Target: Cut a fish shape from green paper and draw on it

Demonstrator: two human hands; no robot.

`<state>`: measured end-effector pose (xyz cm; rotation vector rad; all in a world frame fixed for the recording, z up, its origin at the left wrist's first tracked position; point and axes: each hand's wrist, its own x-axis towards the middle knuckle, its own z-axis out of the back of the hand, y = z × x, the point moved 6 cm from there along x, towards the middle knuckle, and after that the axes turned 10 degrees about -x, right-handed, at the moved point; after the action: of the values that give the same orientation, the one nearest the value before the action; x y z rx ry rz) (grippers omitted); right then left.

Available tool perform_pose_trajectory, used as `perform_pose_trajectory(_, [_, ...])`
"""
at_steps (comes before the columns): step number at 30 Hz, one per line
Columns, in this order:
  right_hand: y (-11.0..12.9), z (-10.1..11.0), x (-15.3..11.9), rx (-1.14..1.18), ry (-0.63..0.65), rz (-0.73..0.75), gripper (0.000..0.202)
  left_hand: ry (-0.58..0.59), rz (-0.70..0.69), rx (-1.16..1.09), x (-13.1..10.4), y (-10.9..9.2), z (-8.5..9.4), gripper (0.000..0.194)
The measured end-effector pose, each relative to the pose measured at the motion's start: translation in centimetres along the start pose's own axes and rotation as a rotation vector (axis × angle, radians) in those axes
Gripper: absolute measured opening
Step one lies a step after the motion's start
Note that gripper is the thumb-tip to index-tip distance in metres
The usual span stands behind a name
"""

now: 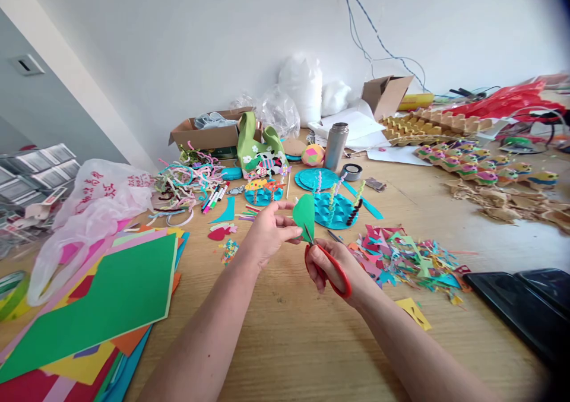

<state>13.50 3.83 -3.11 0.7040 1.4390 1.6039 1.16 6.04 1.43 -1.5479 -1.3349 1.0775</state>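
Note:
A small green paper piece [304, 212] with a rounded edge is pinched in my left hand [274, 231], above the middle of the table. My right hand [332, 266] grips red-handled scissors [342, 280], their blades meeting the lower part of the green paper. Just beyond my hands stands a blue disc with blue paper loops [337, 211], with several fuzzy pipe cleaners upright on it. Left of that is a smaller blue disc [263, 196] carrying orange and yellow paper fish. Red and pink paper cutouts [220, 232] lie beside my left hand.
Coloured paper sheets [133, 283] are stacked at the left, near a pile of pipe cleaners [189, 179]. Paper scraps [414, 256] spread at the right, by a black tray-like object [512, 307]. A metal bottle [336, 146] and tape roll [351, 171] stand behind.

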Motion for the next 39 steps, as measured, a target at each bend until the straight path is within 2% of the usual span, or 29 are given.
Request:
perform_pose_trajectory(12, [0.14,-0.07,0.08,-0.008,0.018,0.042,0.054,0.02,0.035,-0.005,0.13,0.27,0.14,0.049])
perform_pose_trajectory(39, [-0.74,0.06,0.23,-0.007,-0.012,-0.025,0.045,0.024,0.086,0.0,0.23,0.62,0.4,0.051])
